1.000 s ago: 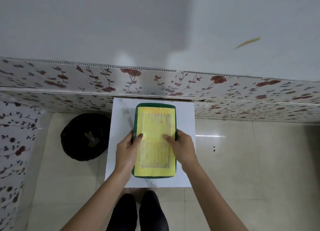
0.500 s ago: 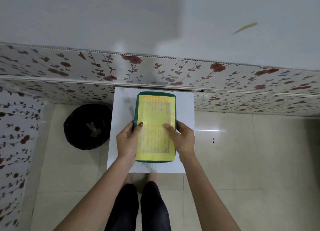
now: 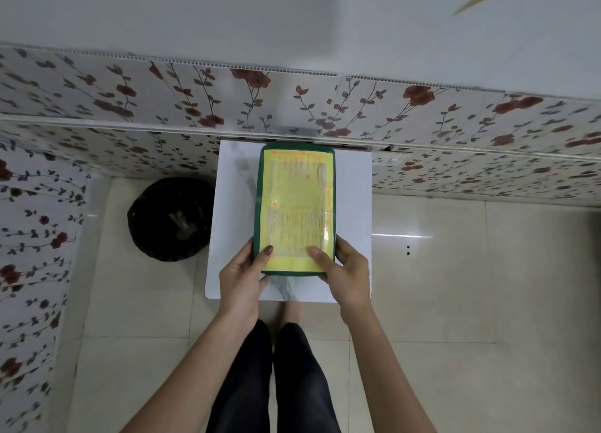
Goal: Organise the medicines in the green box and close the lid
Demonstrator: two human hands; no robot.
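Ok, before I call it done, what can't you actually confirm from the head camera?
- Medicines: hidden under the green box's yellow-labelled lid.
- Lid latch: none visible; left hand and right hand cover the near corners.
- Label text: too small and blurred.
- Black bin contents: too dark.

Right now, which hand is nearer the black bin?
Left. The left hand grips the box's near-left corner, on the bin's side. The right hand grips the near-right corner, across the box from the bin.
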